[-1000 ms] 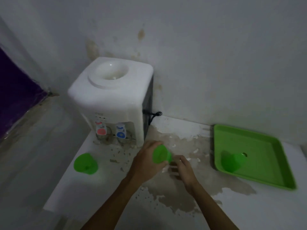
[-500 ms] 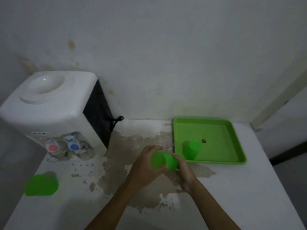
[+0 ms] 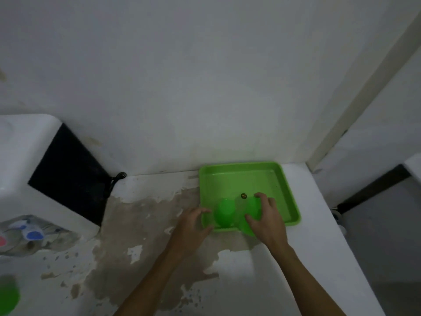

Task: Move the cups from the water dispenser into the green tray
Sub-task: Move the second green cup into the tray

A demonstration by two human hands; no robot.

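Note:
The green tray (image 3: 282, 179) lies on the white counter against the wall. One green cup (image 3: 224, 213) stands upside down in its front left corner. My right hand (image 3: 267, 218) grips a second green cup (image 3: 251, 207) just right of it, over the tray's front edge. Beside the tray's left rim, my left hand (image 3: 193, 224) hovers with fingers apart and holds nothing. The white water dispenser (image 3: 29, 156) is at the far left, with red and blue taps. A third green cup (image 3: 8, 295) stands on the counter at the bottom left edge.
A black cord (image 3: 114, 181) hangs behind the dispenser. The counter (image 3: 314, 258) has a large brown patch of peeled surface in the middle. Its right edge drops off near a dark gap (image 3: 373, 190) by the wall.
The cup passed from my left hand to my right hand and moved right to the tray. My left hand let go. The view swung right, away from the dispenser.

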